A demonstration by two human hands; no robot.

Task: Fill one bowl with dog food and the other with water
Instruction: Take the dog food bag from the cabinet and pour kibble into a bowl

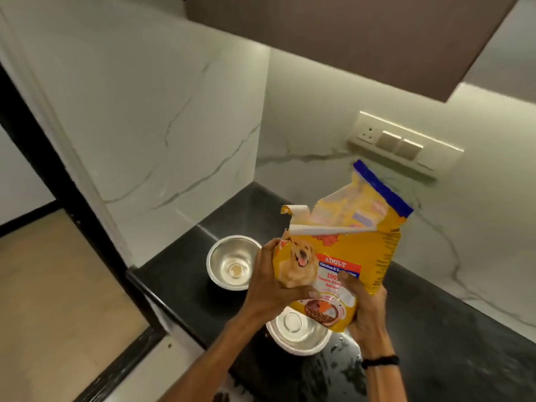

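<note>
Both hands hold the dog food bag upright over the counter, probably to keep the kibble in until the pour. The left hand grips the bag's left edge just under the torn-open corner, well placed to steer that mouth. The right hand cups the bottom corner, thumb pressed on the front, taking the weight. The far bowl sits just beyond the left fingers and looks empty. The near bowl lies under both thumbs; whether it holds water is hard to tell.
</note>
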